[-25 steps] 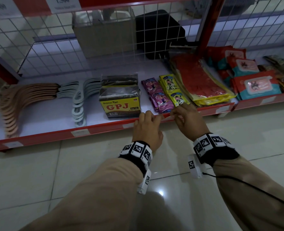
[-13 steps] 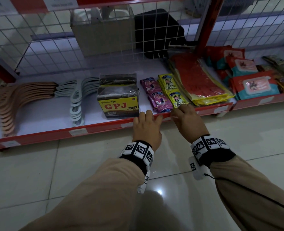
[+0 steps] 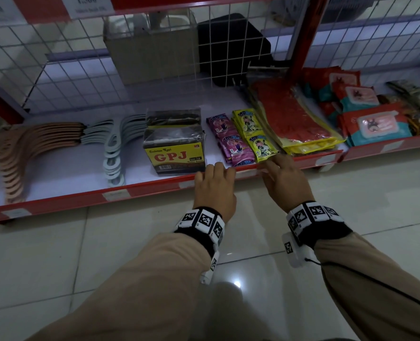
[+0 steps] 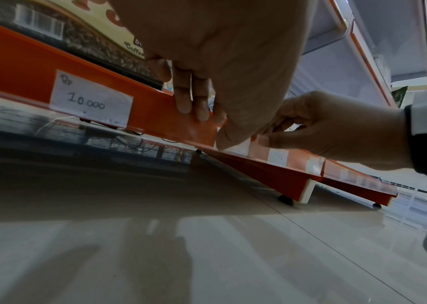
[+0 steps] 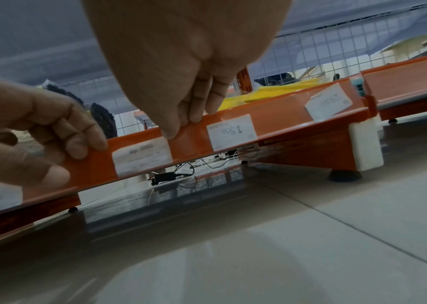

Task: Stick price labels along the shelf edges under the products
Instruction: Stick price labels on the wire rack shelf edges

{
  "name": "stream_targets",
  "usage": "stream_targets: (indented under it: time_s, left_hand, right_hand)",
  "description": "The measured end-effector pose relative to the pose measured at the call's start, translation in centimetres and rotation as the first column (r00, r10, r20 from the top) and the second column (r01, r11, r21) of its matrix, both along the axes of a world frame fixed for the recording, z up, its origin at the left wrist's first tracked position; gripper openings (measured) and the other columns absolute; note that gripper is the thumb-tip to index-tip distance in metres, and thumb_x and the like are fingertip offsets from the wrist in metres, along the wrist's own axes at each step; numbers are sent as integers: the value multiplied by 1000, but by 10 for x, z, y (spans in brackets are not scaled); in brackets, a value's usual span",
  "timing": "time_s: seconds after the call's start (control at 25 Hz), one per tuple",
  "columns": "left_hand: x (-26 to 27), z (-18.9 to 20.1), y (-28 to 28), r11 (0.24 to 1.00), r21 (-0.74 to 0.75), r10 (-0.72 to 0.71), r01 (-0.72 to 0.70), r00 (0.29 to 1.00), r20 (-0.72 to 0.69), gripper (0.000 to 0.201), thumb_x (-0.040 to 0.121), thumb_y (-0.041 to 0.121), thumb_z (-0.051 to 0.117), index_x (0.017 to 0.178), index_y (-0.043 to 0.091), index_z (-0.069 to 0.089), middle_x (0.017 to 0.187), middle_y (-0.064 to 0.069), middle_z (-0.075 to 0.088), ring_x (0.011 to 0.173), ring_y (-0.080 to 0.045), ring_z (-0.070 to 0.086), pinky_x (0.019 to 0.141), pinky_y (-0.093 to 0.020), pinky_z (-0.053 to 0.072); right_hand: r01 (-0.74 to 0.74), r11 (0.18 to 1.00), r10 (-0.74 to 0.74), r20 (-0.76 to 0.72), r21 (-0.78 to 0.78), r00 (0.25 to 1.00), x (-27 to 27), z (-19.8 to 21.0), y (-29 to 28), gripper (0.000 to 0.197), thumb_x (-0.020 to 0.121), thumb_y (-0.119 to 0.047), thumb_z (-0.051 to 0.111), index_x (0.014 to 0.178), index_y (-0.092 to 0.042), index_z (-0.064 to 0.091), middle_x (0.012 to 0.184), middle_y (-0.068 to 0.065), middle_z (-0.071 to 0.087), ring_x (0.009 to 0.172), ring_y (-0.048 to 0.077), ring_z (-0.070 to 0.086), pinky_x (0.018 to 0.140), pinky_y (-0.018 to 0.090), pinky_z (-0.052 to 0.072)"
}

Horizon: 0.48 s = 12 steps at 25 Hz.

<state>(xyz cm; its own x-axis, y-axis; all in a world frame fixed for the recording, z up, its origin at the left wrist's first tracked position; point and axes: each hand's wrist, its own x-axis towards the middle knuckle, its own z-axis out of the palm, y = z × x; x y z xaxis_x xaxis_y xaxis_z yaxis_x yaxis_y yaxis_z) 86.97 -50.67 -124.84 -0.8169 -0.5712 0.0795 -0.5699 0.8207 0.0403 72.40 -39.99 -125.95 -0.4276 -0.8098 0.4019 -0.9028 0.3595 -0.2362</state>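
Price label (image 5: 141,157) print blurred, unreadable.

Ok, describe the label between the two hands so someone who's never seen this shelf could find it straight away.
Start at the red front edge of the bottom shelf, just above the tiled floor. The label sits on that edge between the left hand and right hand, below the purple sachets. Its print is faint and blurred, unlike the neighbour to its right, handwritten 1.500.
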Motion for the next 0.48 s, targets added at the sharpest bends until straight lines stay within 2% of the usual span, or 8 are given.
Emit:
stream_targets:
  time_s: [0.12,0.24,0.48]
  left_hand:
    - [0,1,1,1000,0,-5,5,1000,-23,36,83,22,52,119,19,48,115,-6,46,105,-27,41,84,-39,32]
    - [4,0,3,1000,-18,-7,6,998,-61,36,82,25,53,118,19,50,121,-6,44,108,-27,39,85,-37,33]
    - [0,-1,9,999,-8,-34,34,996,-84,48,83,28,53,129,18,44,127,-3,43,113,-25,40,87,-37,32]
  right_hand:
    - [46,999,-46,-65,11,997,-6,-1,8,16,76,-2,69,92,-1,66,92,21,62,85,39,56,68,42,48]
    - [82,997,-82,-68,3,994,-11,-3,15,19,77,-1,65,96,0,67,96,22,62,89,40,54,72,44,48]
    - [122,992,-121,-38,20,992,-18,-4,20,24,74,2,63,98,5,64,102,24,60,93,41,53,79,45,47]
